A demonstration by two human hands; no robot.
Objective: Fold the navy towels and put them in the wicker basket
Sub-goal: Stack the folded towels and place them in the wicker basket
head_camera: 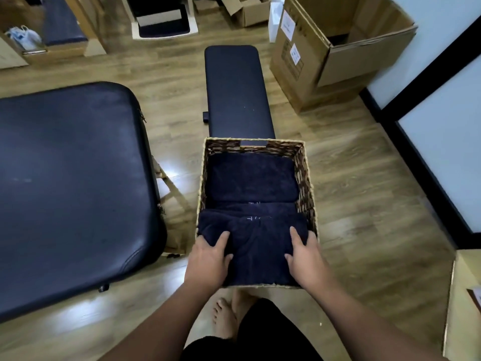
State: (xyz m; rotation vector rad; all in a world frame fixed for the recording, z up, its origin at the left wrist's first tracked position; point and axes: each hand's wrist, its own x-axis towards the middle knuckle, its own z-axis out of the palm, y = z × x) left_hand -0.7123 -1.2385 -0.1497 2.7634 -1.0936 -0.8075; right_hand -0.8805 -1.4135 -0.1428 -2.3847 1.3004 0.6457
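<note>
Our left hand (209,259) and right hand (305,256) clasp the near folded towel (256,243) at its side edges inside the wicker basket (305,175). Behind it another towel (251,178) fills the far half, wall to wall

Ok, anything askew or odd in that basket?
Slightly. The near towel, held by the left hand and right hand, is bunched and creased, not flat like the far towel. The basket itself looks undamaged.

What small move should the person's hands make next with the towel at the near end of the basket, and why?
Probably press the near folded navy towel down flat, then let go: both the left hand and right hand grip it, bunched above the rectangular wicker basket rim.
</note>
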